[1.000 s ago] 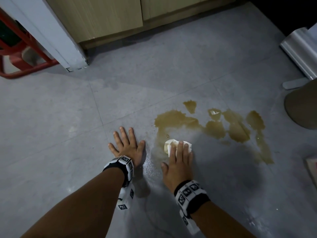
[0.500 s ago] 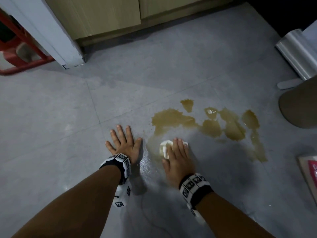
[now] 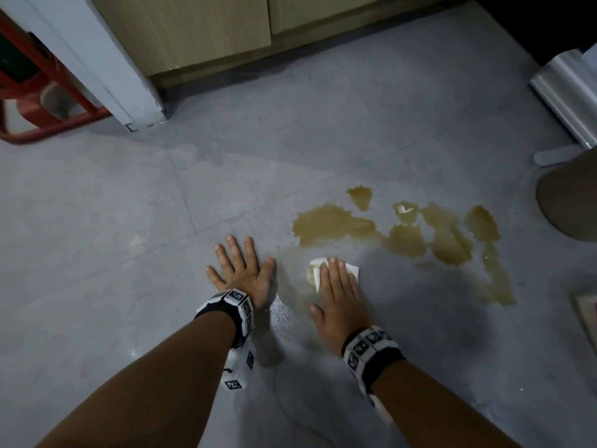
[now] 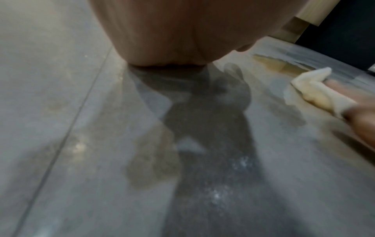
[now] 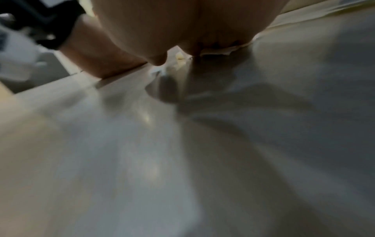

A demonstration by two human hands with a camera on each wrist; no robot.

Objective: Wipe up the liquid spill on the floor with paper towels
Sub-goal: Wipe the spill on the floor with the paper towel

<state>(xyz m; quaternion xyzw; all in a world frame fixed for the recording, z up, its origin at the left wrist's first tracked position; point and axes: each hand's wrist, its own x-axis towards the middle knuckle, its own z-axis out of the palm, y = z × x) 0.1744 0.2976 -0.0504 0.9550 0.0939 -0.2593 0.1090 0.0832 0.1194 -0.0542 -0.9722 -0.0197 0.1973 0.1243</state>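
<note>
A brown liquid spill (image 3: pixel 403 234) spreads in connected patches over the grey tiled floor (image 3: pixel 97 221). My right hand (image 3: pixel 336 286) lies flat with straight fingers on a folded white paper towel (image 3: pixel 315 270), pressing it to the floor just below the spill's left patch. The towel (image 4: pixel 316 89) shows yellow, soaked edges in the left wrist view, with the spill (image 4: pixel 280 64) behind it. My left hand (image 3: pixel 240 270) rests flat on the floor, fingers spread, left of the towel and holding nothing. A thin wet film (image 3: pixel 284 305) shines between the two hands.
Wooden cabinets (image 3: pixel 210 27) and a white door frame (image 3: pixel 106 66) stand at the back, a red stool (image 3: pixel 38 92) at far left. A silver bin (image 3: pixel 568 95) and a tan round object (image 3: pixel 571 202) sit at right. A pink-edged flat item (image 3: pixel 588 312) lies at the right edge.
My right hand has drawn the towel back toward me, away from the spill's left patch, leaving a thinner wet smear. The left hand stays planted on the floor.
</note>
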